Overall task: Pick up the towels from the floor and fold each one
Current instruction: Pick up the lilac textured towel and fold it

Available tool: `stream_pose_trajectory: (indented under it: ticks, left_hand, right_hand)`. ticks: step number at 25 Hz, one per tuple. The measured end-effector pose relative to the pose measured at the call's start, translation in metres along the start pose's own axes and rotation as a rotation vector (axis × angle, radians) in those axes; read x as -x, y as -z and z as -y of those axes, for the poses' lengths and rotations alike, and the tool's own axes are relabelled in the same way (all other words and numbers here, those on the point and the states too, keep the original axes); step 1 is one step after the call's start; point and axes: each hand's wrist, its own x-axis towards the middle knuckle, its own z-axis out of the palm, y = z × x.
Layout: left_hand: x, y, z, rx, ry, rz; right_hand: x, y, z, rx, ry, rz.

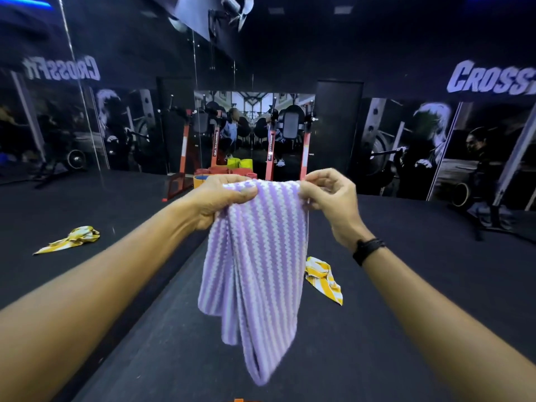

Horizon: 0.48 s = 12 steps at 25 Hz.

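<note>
1. Left hand (220,195): gripping one top corner of the purple striped towel (255,274), fingers curled over the edge.
2. Right hand (327,192): pinching the other corner; black wristband (368,250) on the wrist.
3. Towel: hanging bunched and twisted in the air above the floor (406,314). Advice: spreading the corners apart and shaking the cloth flat before halving should give a clean fold.
4. Two yellow striped towels (71,239) (323,278): lying crumpled on the floor, awaiting pickup.
5. Wall lettering (490,78): reading "CROSS", cut off; a mirror is showing "CrossFit" reversed.

The right wall (435,82) reads "CROSS", the mirror (116,126) reflecting it reversed.
</note>
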Motion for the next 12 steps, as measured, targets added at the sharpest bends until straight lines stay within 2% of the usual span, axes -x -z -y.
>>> stream_pose_trajectory:
  ticks: [1, 5, 8, 10, 12]
  left_hand:
    - [0.003, 0.001, -0.006, -0.010, -0.037, 0.042]
    - [0.012, 0.002, -0.026, 0.029, -0.206, 0.172]
    - [0.011, -0.001, -0.032, 0.181, -0.322, 0.081]
    - [0.010, -0.001, -0.032, 0.317, -0.408, -0.021]
    - [0.007, 0.003, -0.034, 0.432, -0.476, -0.102]
  right_hand:
    - [-0.002, 0.008, -0.004, 0.043, 0.022, -0.045]
    - [0.006, 0.003, -0.013, 0.014, 0.000, 0.296]
    - [0.010, -0.006, -0.016, 0.025, 0.036, 0.369]
    - [0.017, -0.002, -0.030, 0.061, -0.032, 0.464]
    - [0.033, 0.002, -0.055, 0.168, -0.184, 0.615]
